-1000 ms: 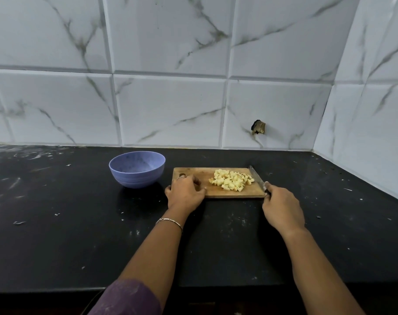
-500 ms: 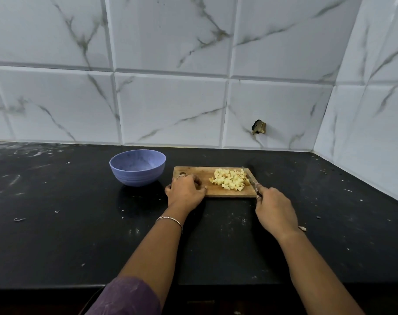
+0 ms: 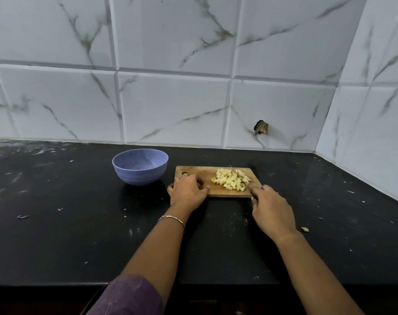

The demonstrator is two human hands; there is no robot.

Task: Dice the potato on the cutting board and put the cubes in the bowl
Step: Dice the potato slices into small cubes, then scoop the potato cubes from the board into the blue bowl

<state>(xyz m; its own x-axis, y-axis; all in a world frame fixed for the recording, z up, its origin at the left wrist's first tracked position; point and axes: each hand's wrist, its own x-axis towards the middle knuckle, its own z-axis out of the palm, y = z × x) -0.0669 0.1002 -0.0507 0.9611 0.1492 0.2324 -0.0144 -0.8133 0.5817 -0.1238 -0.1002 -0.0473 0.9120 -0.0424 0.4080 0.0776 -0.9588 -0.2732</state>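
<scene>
One view, head camera: potato cubes [image 3: 231,182] heaped on cutting board [image 3: 198,172], dicing looks done. Steadying: left hand [image 3: 187,193] curled over board's left end, gripping it. Working: right hand [image 3: 272,211] wrapped round knife [image 3: 238,175], blade in pile. Beside board: bowl [image 3: 139,176], no cubes seen inside. Next, likely: scrape cubes across.

Wears a purple sleeve [image 3: 127,296] with faint pale streaks, ending near the elbow of the left arm, a thin metal link bracelet [image 3: 172,219] round the left wrist, and a slim ring [image 3: 183,175] on a finger of the left hand [image 3: 187,192].
</scene>
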